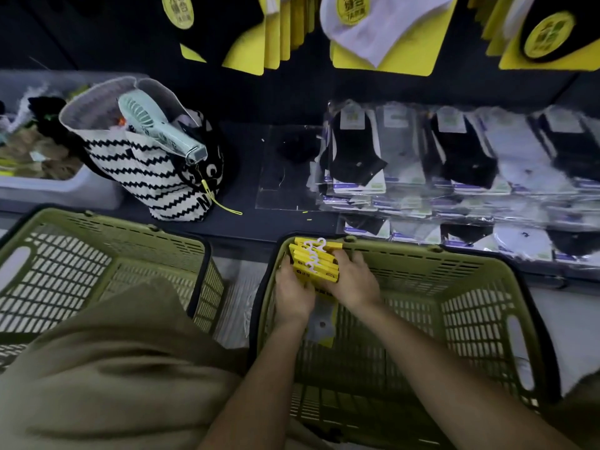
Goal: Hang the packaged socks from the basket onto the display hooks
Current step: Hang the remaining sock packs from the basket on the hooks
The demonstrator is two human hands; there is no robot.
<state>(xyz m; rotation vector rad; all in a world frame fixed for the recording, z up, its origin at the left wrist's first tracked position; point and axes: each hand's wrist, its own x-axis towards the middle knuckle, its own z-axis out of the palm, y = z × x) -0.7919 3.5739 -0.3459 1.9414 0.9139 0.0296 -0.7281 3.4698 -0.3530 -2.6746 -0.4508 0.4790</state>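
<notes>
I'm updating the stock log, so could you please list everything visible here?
bundle of sock packs: one, yellow cards with white hooks, over the right basket's far left corner
right basket: one, olive green, lower centre
left basket: one, olive green, lower left
hanging sock packs: several rows, yellow cards with black or white socks, top
flat sock packs: many, black or pale, shelf at right
bag: one, black-and-white zigzag, shelf at left
fan: one, pale green, inside the bag
bin: one, pale grey, far left
left hand: grips the bundle
right hand: grips the bundle
</notes>
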